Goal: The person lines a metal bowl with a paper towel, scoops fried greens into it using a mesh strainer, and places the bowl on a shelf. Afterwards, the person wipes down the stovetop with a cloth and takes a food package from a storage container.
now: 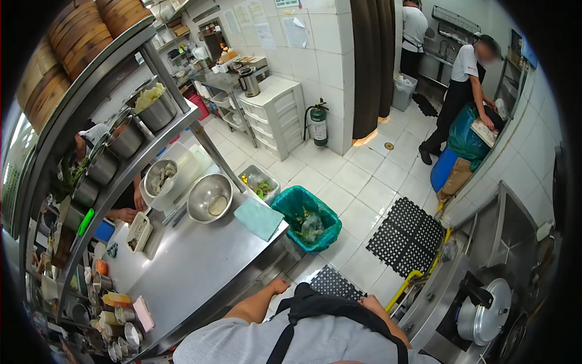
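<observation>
My left hand [278, 286] hangs low beside the edge of the steel table [200, 267], its fingers curled, with nothing visible in it. At my waist, by the black apron [315, 303], is my right hand [368, 301], its fingers bent; whether it holds the apron is too small to tell. A green-lined bin [309, 221] stands on the floor in front of my left hand. On the table corner lies a light blue cloth [259, 217], next to a steel bowl [210, 198].
Black floor mats [406, 236] lie ahead. To the right are a steel counter and a pressure cooker [485, 315]. One person [464, 79] bends over bags at back right; another [414, 30] stands behind. A co-worker's hand [125, 215] shows across the table.
</observation>
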`<state>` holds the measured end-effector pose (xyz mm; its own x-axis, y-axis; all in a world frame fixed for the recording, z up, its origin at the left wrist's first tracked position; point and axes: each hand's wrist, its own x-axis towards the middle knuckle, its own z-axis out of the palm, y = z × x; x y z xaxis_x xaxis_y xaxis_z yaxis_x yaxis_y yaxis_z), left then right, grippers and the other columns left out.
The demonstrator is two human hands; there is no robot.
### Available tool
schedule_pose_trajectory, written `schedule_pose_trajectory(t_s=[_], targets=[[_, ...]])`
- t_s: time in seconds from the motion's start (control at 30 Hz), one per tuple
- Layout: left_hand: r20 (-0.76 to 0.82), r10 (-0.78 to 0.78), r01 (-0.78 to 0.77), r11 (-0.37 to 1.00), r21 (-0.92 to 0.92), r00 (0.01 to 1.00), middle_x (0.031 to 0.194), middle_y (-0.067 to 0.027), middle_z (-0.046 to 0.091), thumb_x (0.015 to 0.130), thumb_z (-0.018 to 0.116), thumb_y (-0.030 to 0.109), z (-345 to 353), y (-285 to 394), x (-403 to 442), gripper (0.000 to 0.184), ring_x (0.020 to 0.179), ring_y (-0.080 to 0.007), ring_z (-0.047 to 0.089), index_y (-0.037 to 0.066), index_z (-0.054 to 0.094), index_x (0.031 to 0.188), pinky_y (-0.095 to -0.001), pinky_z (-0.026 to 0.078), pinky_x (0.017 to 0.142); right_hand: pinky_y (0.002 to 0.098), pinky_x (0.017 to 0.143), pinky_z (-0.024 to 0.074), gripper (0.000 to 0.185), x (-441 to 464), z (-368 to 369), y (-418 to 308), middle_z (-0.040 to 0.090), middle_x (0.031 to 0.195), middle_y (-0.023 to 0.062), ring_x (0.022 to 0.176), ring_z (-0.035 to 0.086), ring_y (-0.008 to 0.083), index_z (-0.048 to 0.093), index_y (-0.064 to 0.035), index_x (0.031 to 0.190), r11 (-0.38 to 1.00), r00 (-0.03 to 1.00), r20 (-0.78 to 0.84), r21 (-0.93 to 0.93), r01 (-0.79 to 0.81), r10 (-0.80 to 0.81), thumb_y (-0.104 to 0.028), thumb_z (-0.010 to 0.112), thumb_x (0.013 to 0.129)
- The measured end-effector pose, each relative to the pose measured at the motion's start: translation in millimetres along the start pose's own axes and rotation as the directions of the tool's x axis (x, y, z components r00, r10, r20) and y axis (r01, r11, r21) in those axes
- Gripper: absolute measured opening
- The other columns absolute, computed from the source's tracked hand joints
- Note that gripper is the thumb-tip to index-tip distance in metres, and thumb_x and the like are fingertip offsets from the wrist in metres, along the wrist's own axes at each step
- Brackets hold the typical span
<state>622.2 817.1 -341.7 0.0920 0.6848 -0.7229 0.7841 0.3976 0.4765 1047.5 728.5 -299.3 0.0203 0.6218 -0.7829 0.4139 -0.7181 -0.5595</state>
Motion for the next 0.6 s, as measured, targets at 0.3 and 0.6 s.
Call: schedule_pose_trajectory(t_s=[0.3,0.6], targets=[[-0.053,-0.002,-0.003,0.997,-0.081,0.999,0.055,-0.0072,0.058,0.077,0.062,0.034,-1,-14,-8,0.028,0.045,-0.0174,0.052,0.007,0.065,0.072,-0.0343,0.043,0.044,0.0395,0.063,0.0496,0.022,40,4,59,0.066,0.074,0.0119,0.072,0.064,0.0244,0.066,-0.0048,0.084,0.750,0.945,-0.037,-0.619,0.233,-0.324,-0.025,0.055,0.082],[-0.019,-0.063,0.062,0.995,-0.081,0.998,0.056,-0.0058,0.059,0.080,0.059,0.034,-11,-14,-1,0.028,0.045,-0.0169,0.054,0.009,0.070,0.087,-0.0335,0.045,0.043,0.0399,0.063,0.0510,0.025,29,-18,127,0.067,0.072,0.0110,0.070,0.066,0.0255,0.066,-0.0076,0.073,0.398,0.909,0.170,-0.857,0.327,-0.380,-0.026,0.052,0.082]])
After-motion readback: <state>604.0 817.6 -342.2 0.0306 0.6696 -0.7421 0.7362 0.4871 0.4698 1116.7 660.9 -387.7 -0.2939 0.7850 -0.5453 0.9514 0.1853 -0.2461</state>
